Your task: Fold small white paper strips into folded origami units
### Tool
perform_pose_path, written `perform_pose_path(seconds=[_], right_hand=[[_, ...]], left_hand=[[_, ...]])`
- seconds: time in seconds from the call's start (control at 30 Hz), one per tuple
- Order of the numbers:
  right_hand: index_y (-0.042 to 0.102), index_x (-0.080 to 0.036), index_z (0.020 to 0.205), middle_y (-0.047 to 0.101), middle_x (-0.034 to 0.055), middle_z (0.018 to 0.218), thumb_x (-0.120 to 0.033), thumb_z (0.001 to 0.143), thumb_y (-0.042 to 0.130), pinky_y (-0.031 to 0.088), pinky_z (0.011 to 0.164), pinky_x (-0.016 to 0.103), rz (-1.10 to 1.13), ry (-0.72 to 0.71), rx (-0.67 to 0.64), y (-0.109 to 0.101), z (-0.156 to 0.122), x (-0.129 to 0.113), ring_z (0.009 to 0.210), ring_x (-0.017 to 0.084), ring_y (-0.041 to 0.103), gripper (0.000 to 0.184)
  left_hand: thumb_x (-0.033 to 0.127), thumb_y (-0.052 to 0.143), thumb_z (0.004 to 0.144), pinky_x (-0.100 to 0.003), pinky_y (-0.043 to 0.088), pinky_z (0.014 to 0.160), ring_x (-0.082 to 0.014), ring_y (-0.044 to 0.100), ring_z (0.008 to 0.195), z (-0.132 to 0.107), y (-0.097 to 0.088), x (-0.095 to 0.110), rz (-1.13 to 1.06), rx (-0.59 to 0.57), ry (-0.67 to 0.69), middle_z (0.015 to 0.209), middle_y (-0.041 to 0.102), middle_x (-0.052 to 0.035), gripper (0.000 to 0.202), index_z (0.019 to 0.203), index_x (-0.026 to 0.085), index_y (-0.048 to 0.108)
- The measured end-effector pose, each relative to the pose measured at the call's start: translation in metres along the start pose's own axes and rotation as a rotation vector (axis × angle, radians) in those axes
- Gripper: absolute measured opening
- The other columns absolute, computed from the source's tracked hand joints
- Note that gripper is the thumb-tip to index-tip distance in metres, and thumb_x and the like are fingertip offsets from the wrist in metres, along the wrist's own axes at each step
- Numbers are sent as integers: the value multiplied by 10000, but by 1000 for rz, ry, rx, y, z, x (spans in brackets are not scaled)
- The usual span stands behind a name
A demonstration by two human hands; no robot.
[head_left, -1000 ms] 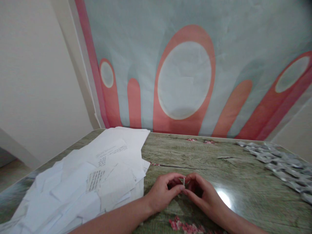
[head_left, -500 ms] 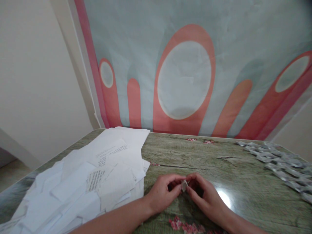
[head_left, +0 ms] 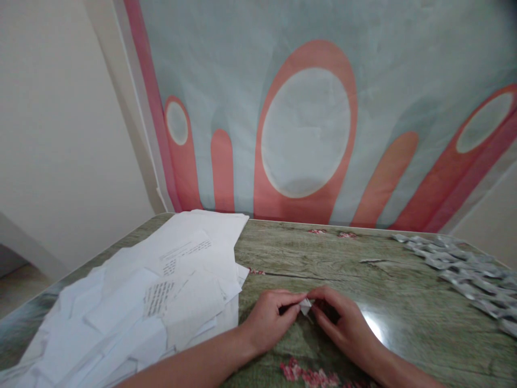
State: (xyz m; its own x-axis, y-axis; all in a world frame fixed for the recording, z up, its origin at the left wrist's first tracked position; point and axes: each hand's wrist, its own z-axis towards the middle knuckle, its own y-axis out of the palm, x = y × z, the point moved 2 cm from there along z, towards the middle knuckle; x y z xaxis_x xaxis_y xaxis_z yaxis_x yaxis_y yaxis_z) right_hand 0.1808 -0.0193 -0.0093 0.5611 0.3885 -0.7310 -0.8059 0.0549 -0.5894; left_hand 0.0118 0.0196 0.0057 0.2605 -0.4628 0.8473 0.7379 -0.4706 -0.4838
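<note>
A small folded piece of paper (head_left: pixel 306 306), whitish with pointed corners, is pinched between the fingertips of both hands just above the table. My left hand (head_left: pixel 270 319) grips it from the left, thumb and forefinger closed on its edge. From the other side my right hand (head_left: pixel 343 322) holds it, forefinger along the top and thumb below. Parts of the paper are hidden behind the fingertips, so its exact shape is hard to make out.
A loose pile of white paper sheets (head_left: pixel 121 302), some printed, covers the left of the wood-patterned table (head_left: pixel 404 312). Rows of folded grey-white paper pieces (head_left: pixel 464 269) lie at the right. Behind the table hangs a blue-grey and coral backdrop (head_left: pixel 307 134).
The folded paper has turned between the fingertips and now shows a brighter, pointed face. My right fingers have shifted slightly around it; the piles stay where they were.
</note>
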Motion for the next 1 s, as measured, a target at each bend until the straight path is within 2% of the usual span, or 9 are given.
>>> perform_pose_path(seconds=[0.17, 0.47, 0.57, 0.83, 1.0], right_hand=[[606, -211, 943, 637, 39, 884, -92, 810, 471, 466, 743, 282, -107, -114, -4, 1, 1, 6, 829, 162, 587, 223], [621, -222, 956, 642, 47, 902, -96, 834, 468, 431, 724, 308, -391, -267, -52, 1, -2, 12, 810, 182, 574, 233], [620, -214, 953, 639, 49, 909, -86, 841, 459, 419, 734, 317, -449, -302, -75, 1, -3, 10, 808, 183, 565, 234], [627, -189, 926, 626, 32, 844, -34, 789, 529, 422, 688, 314, -594, -342, -141, 3, -2, -2, 757, 183, 546, 229], [617, -195, 981, 612, 33, 879, -57, 802, 551, 432, 712, 319, -664, -316, -206, 6, -4, 1, 791, 186, 537, 235]], left_hand=[[126, 555, 818, -248, 413, 828, -153, 573, 896, 1, 0, -3, 83, -22, 5, 929, 654, -20, 310, 1087, 246, 651], [151, 585, 813, -274, 400, 826, -167, 530, 915, -1, 2, -6, 252, 15, -5, 920, 616, -9, 302, 1088, 264, 637], [164, 606, 803, -285, 403, 805, -175, 527, 894, -2, 2, -4, 339, 33, -2, 908, 622, -10, 233, 1015, 248, 659], [193, 550, 858, -305, 382, 776, -174, 516, 888, -7, 4, -7, 630, 2, 215, 885, 640, 5, 119, 899, 230, 655], [195, 536, 867, -317, 389, 778, -175, 509, 903, -6, 6, -5, 727, -37, 261, 883, 629, -2, 109, 901, 222, 635]])
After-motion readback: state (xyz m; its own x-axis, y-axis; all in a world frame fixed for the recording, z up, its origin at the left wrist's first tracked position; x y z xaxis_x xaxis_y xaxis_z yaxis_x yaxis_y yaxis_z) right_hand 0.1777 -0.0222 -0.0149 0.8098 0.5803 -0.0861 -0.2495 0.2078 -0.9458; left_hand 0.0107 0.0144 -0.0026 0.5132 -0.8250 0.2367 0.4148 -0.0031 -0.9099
